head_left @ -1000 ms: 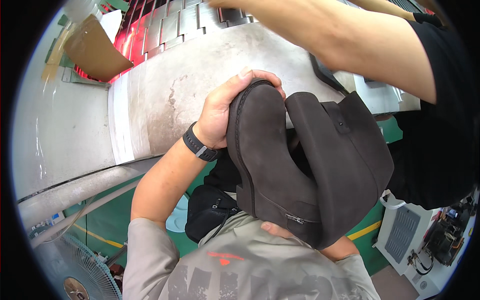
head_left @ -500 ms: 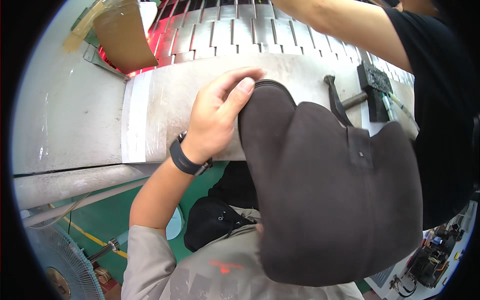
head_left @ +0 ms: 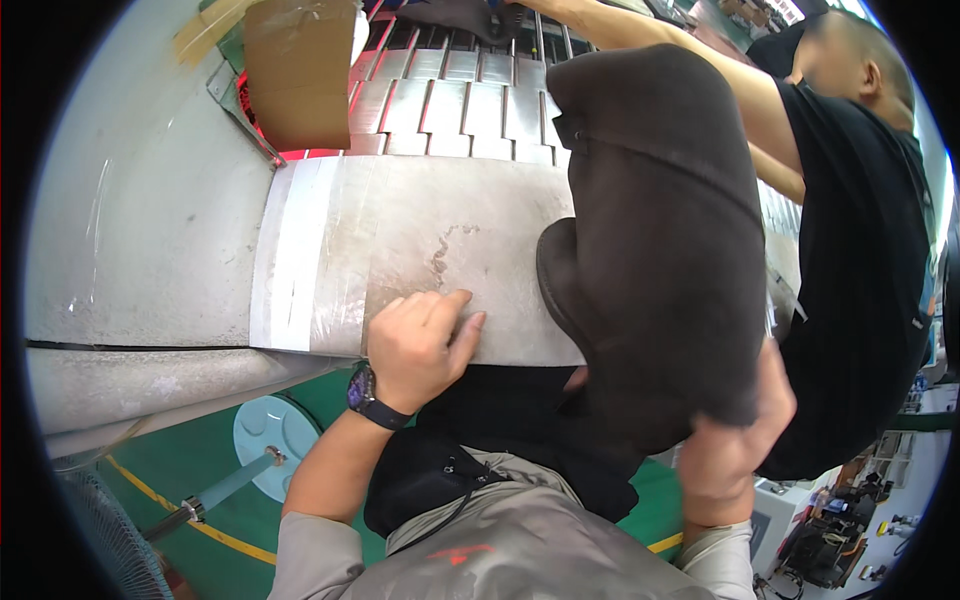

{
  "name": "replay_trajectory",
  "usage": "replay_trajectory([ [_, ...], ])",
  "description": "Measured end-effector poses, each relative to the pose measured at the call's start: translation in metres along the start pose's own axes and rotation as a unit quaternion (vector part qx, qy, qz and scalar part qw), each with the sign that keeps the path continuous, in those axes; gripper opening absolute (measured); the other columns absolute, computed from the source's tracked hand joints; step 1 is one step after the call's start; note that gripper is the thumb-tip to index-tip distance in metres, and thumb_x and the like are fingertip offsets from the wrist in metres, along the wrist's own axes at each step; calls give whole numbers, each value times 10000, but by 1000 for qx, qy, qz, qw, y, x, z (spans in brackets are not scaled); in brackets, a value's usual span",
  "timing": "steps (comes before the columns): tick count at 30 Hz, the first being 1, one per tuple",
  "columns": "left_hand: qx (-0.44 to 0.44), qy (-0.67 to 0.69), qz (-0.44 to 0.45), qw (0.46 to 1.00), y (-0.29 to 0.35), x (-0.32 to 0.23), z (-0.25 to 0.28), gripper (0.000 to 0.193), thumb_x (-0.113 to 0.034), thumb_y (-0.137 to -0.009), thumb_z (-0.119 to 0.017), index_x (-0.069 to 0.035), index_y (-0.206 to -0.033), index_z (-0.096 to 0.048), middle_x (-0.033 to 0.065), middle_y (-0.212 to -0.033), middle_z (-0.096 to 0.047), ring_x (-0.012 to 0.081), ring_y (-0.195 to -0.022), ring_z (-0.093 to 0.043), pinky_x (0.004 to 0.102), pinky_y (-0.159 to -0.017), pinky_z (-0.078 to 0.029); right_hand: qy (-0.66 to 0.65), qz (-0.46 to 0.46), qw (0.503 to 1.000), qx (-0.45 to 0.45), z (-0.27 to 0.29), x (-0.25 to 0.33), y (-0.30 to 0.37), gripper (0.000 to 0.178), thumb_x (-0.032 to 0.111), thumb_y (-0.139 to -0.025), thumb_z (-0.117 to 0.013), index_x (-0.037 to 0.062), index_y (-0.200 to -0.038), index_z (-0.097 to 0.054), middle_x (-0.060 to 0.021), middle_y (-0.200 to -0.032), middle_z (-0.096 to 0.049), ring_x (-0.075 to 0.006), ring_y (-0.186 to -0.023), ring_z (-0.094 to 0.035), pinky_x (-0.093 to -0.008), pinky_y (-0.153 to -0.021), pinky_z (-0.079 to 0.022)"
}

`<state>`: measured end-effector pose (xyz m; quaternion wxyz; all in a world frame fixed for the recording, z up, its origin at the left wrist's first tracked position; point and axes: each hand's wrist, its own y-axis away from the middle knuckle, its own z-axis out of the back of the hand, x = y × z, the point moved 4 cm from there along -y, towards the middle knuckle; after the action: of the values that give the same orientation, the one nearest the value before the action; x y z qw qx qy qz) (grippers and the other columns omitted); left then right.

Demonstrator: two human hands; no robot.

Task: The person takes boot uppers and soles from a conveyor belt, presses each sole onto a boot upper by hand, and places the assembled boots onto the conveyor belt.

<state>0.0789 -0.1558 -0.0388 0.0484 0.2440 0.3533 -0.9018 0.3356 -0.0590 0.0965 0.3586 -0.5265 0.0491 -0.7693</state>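
Note:
A tall dark brown boot is held up in front of me, its shaft toward the far side. My right hand, smeared by motion, grips its near lower end; the fingers are partly hidden. A dark rounded part with a sole-like edge juts out at the boot's left; whether it belongs to a second boot I cannot tell. My left hand is empty, over the worktable's near edge, with fingers loosely bent and thumb apart. A dark watch is on that wrist.
Beyond the pale worktable runs a metal slat conveyor, with a brown cardboard flap at its left. A co-worker in black reaches over it toward a dark item. A fan stands lower left.
My left hand has let go of the boot and drawn down toward me. The boot has turned and swung farther away, now gripped by my right hand. My view has shifted.

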Motion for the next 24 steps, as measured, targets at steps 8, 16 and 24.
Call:
replay_trajectory([
  [8, 9, 14, -17, 1000, 4, 4, 1, 236, -139, -814, -843, -57, -1000, -724, 48, -726, -597, 256, -632, -593, 395, -578, -430, -53, -41, 994, -88, 6, 3, -128, 357, 146, -1092, -574, -101, -1331, -670, -152, -1276, -718, -209, -1149, -699, -335, -1035, -509],
  [16, 34, 2, -16, 999, 1, 5, -2, 211, -200, -852, -815, -65, -985, -722, 50, -772, -623, 240, -680, -617, 377, -596, -447, -124, 1, 974, -189, -28, -106, -262, 282, 182, -1022, -707, -61, -1150, -768, -59, -1029, -771, -127, -909, -666, -298, -860, -533],
  [24, 28, -6, -25, 999, 0, 3, -1, 236, -167, -801, -842, -50, -973, -731, 69, -731, -605, 272, -620, -589, 396, -563, -421, 213, -32, 951, -220, -81, -252, -256, 463, 405, -1012, -674, 17, -1258, -728, -240, -1085, -767, -427, -1086, -723, -460, -966, -528],
])
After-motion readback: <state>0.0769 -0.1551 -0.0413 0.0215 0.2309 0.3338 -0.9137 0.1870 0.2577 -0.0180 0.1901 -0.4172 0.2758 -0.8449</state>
